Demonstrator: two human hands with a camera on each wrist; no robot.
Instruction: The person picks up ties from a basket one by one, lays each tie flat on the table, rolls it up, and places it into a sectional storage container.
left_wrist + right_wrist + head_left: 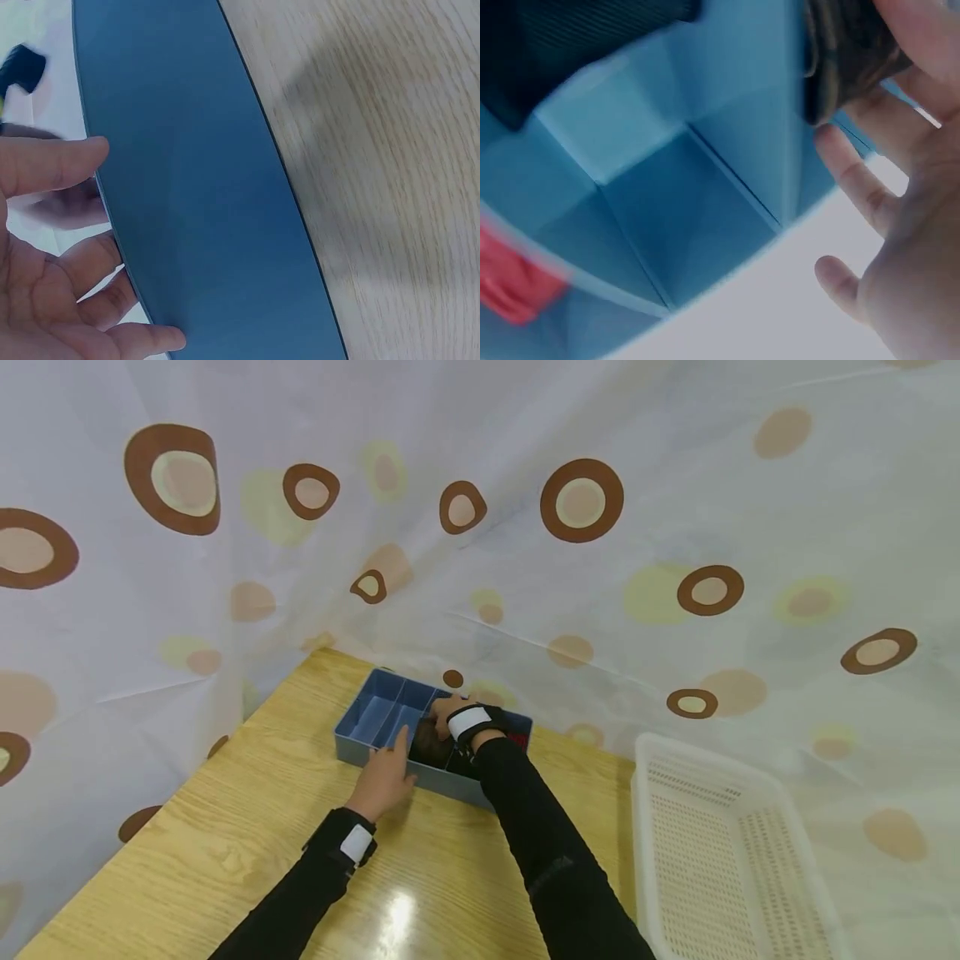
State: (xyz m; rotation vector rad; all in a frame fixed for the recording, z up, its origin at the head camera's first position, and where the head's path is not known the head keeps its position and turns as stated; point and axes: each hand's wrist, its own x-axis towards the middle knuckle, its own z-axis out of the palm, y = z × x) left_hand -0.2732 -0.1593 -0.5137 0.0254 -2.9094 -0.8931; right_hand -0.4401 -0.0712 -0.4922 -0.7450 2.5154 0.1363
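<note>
A blue divided box (375, 722) stands on the wooden table (247, 827) near the curtain. My left hand (386, 777) rests with straight fingers (52, 165) against the box's near outer wall (202, 195). My right hand (450, 708) reaches into a middle compartment and grips a dark brownish object (429, 742). In the right wrist view that object (847, 60) sits between the thumb and fingers (855, 176), over bare blue compartments (682, 210). What the object is cannot be told.
A red item (510, 281) lies in a compartment at the box's right end (517, 742), and something black (570, 45) is beside it. A white slotted basket (720, 843) stands at the table's right. A spotted curtain (577, 502) hangs close behind the box.
</note>
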